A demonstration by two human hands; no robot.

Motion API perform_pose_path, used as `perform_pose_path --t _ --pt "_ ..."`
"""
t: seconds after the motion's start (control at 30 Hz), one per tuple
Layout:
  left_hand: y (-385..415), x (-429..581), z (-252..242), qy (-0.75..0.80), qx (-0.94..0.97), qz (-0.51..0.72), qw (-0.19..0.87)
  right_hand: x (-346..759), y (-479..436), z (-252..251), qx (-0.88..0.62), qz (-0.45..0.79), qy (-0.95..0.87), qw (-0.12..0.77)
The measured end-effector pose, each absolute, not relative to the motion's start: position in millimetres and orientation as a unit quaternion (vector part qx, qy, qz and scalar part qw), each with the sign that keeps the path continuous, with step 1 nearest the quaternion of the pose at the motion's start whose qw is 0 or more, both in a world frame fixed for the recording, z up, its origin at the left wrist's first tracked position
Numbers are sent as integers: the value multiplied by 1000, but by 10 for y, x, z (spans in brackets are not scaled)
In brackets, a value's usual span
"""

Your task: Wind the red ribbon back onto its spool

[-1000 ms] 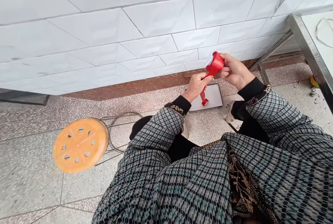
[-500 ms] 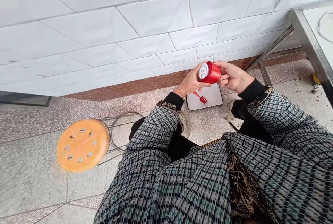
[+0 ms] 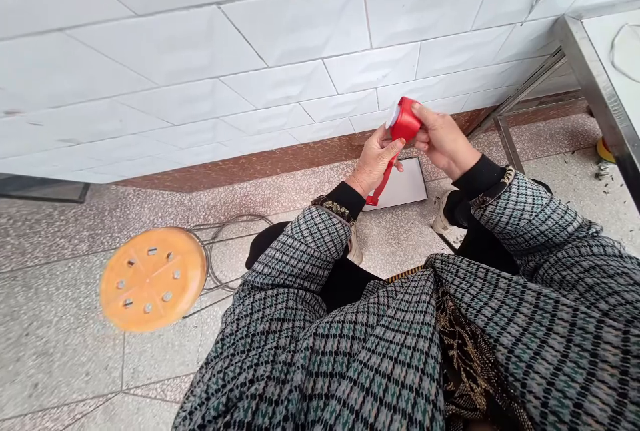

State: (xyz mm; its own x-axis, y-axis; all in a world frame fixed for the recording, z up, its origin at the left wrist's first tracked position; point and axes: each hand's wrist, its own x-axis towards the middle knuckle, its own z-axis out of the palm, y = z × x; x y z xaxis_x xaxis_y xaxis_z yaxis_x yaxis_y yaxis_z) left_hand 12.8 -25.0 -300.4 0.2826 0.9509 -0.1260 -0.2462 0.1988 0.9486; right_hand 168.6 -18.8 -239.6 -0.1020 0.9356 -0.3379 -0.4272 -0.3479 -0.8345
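A roll of red ribbon (image 3: 406,123) is held between my two hands, its white end face tilted to the upper left. My left hand (image 3: 373,161) is closed at its lower left side, the thumb lying over the ribbon where it leaves the roll. From there a loose red ribbon tail (image 3: 383,184) hangs down, a small fold at its end. My right hand (image 3: 445,139) grips the roll from the right, thumb and fingers pinched on its side. Beneath the hands a shallow white box (image 3: 407,184) with dark edges lies on the floor, partly hidden by the left hand.
An orange round stool (image 3: 153,277) with metal legs stands at the left. White wall tiles (image 3: 305,24) rise in front. On the right is a metal-framed table (image 3: 583,57), with a yellow object (image 3: 604,151) on the floor below it.
The roll has turned and risen slightly, so its white end shows less. The ribbon tail has shifted left and down, now hanging by my left wrist. My right hand has moved onto the roll's upper side.
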Motion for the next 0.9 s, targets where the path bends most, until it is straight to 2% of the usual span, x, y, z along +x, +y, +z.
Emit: perform_pose_path --t 0.17,0.33,0.47,0.73,0.9 --pt "-280 112 -2946 401 504 416 642 1785 -65 -2336 -465 695 -219 503" --pt "-198 48 -2989 403 604 380 573 1823 -24 -2323 -457 758 -148 442" --pt "-115 28 -3134 452 587 409 533 1864 -13 -2319 -443 787 -109 415" --pt "28 -131 -3038 359 646 395 546 1947 4 -2349 -385 863 -108 307" --pt "59 -156 -2946 340 631 403 569 1921 -19 -2360 -371 868 -158 291"
